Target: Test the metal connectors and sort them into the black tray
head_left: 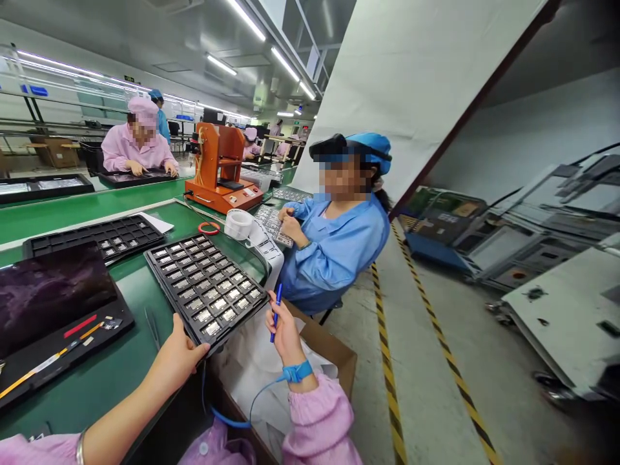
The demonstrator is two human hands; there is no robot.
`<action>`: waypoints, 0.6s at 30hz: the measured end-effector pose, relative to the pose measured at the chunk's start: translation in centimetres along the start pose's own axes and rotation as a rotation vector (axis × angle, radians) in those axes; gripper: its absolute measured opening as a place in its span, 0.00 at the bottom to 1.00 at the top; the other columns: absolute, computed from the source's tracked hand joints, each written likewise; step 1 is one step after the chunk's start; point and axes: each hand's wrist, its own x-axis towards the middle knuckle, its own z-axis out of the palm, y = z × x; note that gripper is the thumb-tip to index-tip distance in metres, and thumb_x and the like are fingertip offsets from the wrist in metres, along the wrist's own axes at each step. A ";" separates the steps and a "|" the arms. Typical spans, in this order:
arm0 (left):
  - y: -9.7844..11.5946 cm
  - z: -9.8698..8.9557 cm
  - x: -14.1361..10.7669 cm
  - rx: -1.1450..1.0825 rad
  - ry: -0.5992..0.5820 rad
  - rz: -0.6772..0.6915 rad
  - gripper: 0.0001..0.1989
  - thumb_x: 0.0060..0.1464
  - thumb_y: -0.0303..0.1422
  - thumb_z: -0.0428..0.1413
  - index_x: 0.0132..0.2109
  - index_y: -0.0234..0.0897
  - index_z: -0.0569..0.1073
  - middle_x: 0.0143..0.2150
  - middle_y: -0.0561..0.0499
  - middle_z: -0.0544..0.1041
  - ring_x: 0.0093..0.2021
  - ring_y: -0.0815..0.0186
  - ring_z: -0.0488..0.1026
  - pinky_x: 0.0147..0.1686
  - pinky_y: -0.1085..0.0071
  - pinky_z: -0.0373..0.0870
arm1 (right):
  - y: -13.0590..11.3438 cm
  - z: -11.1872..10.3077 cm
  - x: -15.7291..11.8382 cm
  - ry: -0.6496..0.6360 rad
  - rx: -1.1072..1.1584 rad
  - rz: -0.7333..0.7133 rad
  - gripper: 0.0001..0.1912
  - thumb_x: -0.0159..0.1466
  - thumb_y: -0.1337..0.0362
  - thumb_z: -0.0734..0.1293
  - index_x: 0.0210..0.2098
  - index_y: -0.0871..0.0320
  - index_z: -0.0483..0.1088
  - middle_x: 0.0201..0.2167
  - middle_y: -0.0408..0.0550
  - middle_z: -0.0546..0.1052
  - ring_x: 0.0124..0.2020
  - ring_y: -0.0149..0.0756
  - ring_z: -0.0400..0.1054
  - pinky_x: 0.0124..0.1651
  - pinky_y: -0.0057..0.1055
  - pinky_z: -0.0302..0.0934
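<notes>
My left hand (179, 352) grips the near corner of a black compartment tray (169, 296), thumb on top and fingers underneath. Small silver metal parts (219, 303) sit in rows in its pockets. At the tray's right corner, my right hand (285, 330) is closed around a blue pen (276, 313), held roughly upright; its fingers are close to the tray edge, and I cannot tell if they support it. A blue wrist strap (297, 371) with a cord is on my right wrist. Left of the tray, tweezers (152, 328) lie on the green bench (130, 303).
A dark flat panel (53, 297) with a flex strip lies at left. Behind are another black tray (62, 236), a tape roll (238, 224) and an orange press (220, 174). A co-worker in blue (334, 232) sits at right. Below is a cardboard box (334, 349).
</notes>
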 end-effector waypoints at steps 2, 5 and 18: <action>0.0 -0.1 0.1 0.005 -0.007 -0.001 0.51 0.57 0.34 0.57 0.68 0.19 0.27 0.20 0.61 0.69 0.22 0.61 0.74 0.23 0.72 0.61 | 0.0 0.0 0.0 0.010 -0.026 -0.016 0.22 0.51 0.56 0.72 0.42 0.61 0.73 0.15 0.35 0.61 0.16 0.24 0.50 0.17 0.22 0.40; -0.3 -0.2 0.4 -0.001 -0.012 0.020 0.51 0.57 0.36 0.56 0.68 0.19 0.27 0.21 0.60 0.70 0.22 0.61 0.75 0.23 0.72 0.61 | -0.2 0.2 -0.3 0.070 -0.066 -0.085 0.22 0.53 0.55 0.71 0.43 0.60 0.72 0.14 0.35 0.62 0.15 0.24 0.50 0.17 0.21 0.40; 0.9 -1.1 -0.3 -0.019 -0.047 -0.021 0.52 0.57 0.35 0.57 0.68 0.17 0.27 0.23 0.57 0.73 0.24 0.61 0.76 0.24 0.73 0.66 | -13.5 11.5 4.6 -0.241 -0.058 -0.358 0.06 0.57 0.65 0.69 0.35 0.58 0.71 0.29 0.42 0.77 0.18 0.20 0.57 0.17 0.18 0.49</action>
